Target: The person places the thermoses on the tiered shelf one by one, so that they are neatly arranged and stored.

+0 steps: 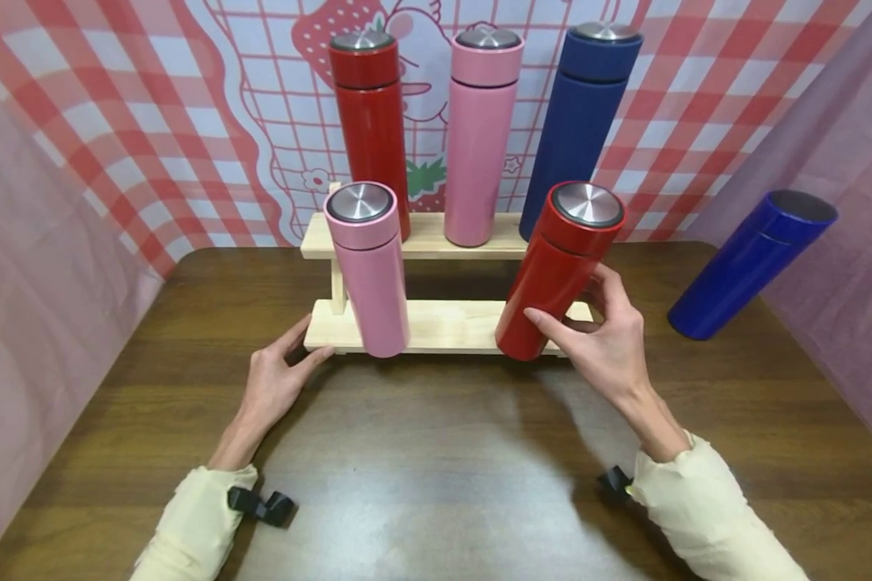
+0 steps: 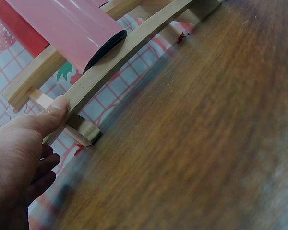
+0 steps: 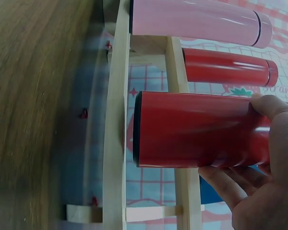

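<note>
In the head view my right hand (image 1: pixel 618 347) grips a red thermos bottle (image 1: pixel 555 270) round its lower part, thumb in front and fingers behind. This bottle leans a little at the right end of the lower board (image 1: pixel 446 323) of a two-tier wooden rack. The right wrist view shows a narrow gap between the bottle's dark base (image 3: pixel 137 129) and that board. My left hand (image 1: pixel 278 381) pinches the board's left end, its thumb (image 2: pixel 57 112) on the front edge. Close to it, a pink thermos bottle (image 1: pixel 371 274) stands on the lower tier.
Upper tier (image 1: pixel 425 234): a red bottle (image 1: pixel 372 137), a pink bottle (image 1: pixel 482 153) and a dark blue bottle (image 1: pixel 581 129). To the right, a bright blue bottle (image 1: pixel 748 266) stands on the wooden table (image 1: pixel 407 468). A checked cloth (image 1: pixel 727 113) hangs behind the rack.
</note>
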Action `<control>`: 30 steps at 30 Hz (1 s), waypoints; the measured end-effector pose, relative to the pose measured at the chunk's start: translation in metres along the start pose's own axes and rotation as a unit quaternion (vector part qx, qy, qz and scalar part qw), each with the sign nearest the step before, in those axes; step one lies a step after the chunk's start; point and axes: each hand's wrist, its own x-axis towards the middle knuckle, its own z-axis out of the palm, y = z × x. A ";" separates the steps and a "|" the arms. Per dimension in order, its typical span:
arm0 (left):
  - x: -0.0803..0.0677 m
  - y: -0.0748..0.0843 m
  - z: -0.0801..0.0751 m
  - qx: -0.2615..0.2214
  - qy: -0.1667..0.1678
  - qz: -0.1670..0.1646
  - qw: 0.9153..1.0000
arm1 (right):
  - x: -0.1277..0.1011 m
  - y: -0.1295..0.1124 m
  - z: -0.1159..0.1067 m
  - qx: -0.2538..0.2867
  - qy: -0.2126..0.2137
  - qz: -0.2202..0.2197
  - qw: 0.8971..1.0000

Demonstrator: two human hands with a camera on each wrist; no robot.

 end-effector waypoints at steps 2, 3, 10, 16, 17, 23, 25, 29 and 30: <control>0.000 0.000 0.000 0.001 0.000 0.001 1.000 | 0.001 0.000 0.003 0.003 -0.003 0.000 1.000; 0.000 0.000 0.000 0.002 0.001 0.001 1.000 | 0.001 0.000 0.005 0.004 -0.005 0.001 1.000; -0.001 0.000 0.000 0.003 -0.003 -0.004 1.000 | 0.002 0.000 0.012 -0.014 -0.017 0.005 1.000; 0.000 0.000 0.000 0.004 -0.004 -0.002 1.000 | 0.003 -0.001 0.019 -0.018 -0.024 -0.003 1.000; 0.001 0.000 0.000 0.005 -0.003 -0.002 1.000 | 0.004 -0.001 0.021 -0.019 -0.024 -0.006 1.000; 0.001 0.000 0.000 0.005 0.000 -0.002 1.000 | 0.007 -0.002 0.030 -0.015 -0.037 -0.028 0.999; 0.001 -0.001 0.000 0.004 0.001 -0.002 1.000 | 0.008 -0.002 0.033 -0.018 -0.044 -0.033 0.998; 0.001 0.000 0.001 0.001 0.001 -0.003 1.000 | 0.010 -0.003 0.037 -0.016 -0.050 -0.033 0.998; 0.001 0.000 0.001 0.001 0.001 -0.003 1.000 | 0.010 -0.002 0.038 -0.015 -0.051 -0.032 0.998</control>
